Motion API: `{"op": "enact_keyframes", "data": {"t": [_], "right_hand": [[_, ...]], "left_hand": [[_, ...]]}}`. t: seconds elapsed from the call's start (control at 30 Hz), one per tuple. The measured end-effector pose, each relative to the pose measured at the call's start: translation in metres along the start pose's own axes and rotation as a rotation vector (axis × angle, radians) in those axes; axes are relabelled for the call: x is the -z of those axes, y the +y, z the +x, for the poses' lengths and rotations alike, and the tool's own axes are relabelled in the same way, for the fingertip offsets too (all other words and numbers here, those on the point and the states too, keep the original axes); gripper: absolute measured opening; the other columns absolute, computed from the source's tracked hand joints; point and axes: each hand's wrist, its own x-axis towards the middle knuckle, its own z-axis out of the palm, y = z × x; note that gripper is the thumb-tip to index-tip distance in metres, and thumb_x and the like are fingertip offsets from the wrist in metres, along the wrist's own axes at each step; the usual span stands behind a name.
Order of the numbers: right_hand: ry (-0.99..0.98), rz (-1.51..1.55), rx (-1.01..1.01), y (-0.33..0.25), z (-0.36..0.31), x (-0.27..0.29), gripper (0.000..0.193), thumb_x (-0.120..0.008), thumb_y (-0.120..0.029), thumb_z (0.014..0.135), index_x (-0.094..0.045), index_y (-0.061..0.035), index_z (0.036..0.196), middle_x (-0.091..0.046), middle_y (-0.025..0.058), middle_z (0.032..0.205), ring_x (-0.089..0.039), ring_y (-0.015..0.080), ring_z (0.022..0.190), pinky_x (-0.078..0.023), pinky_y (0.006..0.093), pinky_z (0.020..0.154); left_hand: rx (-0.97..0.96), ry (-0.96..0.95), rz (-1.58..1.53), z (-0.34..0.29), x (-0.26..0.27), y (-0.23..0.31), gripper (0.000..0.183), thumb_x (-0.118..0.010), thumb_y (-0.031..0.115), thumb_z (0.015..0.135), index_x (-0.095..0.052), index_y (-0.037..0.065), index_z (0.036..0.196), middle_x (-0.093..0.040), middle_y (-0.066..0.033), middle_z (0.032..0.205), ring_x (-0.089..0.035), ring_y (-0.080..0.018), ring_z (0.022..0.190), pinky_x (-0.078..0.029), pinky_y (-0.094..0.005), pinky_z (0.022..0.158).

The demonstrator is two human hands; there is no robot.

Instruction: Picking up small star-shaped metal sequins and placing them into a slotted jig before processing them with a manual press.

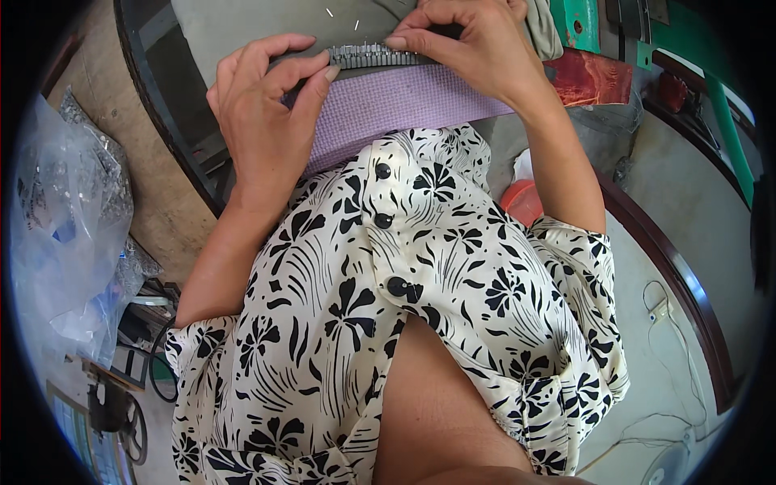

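My left hand [263, 117] pinches the left end of a short grey metal strip of small pins or teeth [373, 56] between thumb and forefinger. My right hand [473, 44] presses its fingertips on the right end of the same strip. The strip lies along the top edge of a lilac ribbed pad [396, 105] resting in my lap, above my black-and-white flowered blouse. Two loose silver pins [330, 12] lie on the grey surface beyond the strip.
A dark curved table rim [166, 121] runs down the left. A clear plastic bag of small metal parts [69, 210] sits on the floor at left. A green machine frame [622, 32] and a red block [594, 77] stand at top right; an orange lid [521, 202] lies below.
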Motion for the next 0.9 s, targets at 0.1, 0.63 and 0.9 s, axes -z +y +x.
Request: {"op": "enact_keyframes", "data": {"t": [0.1, 0.63, 0.9], "right_hand": [[0.337, 0.153, 0.53, 0.032, 0.004, -0.028, 0.013, -0.081, -0.025, 0.08, -0.08, -0.0126, 0.085, -0.061, -0.0001, 0.083, -0.048, 0.0204, 0.09, -0.028, 0.0405, 0.087], [0.045, -0.058, 0.029, 0.016, -0.014, 0.012, 0.009, -0.079, -0.022, 0.082, -0.079, -0.0136, 0.086, -0.062, 0.0006, 0.086, -0.05, 0.021, 0.093, -0.028, 0.0419, 0.088], [0.187, 0.104, 0.035, 0.0, 0.005, 0.02, 0.014, -0.078, -0.012, 0.079, -0.075, -0.0016, 0.088, -0.068, 0.0157, 0.076, -0.067, 0.0318, 0.073, -0.051, 0.0412, 0.065]], "left_hand": [[-0.008, 0.006, -0.001, 0.002, 0.001, 0.002, 0.011, -0.079, 0.018, 0.081, -0.078, 0.014, 0.091, -0.068, 0.0076, 0.11, -0.056, -0.0197, 0.107, -0.037, -0.0351, 0.093], [0.007, -0.01, -0.032, 0.002, 0.003, 0.002, 0.013, -0.079, 0.015, 0.081, -0.078, 0.014, 0.093, -0.068, 0.0061, 0.111, -0.056, -0.0196, 0.107, -0.036, -0.0342, 0.094], [0.024, -0.032, -0.022, -0.001, 0.007, 0.008, 0.014, -0.079, 0.012, 0.079, -0.078, 0.012, 0.092, -0.068, 0.0013, 0.111, -0.056, -0.0232, 0.109, -0.037, -0.0365, 0.095]]}}
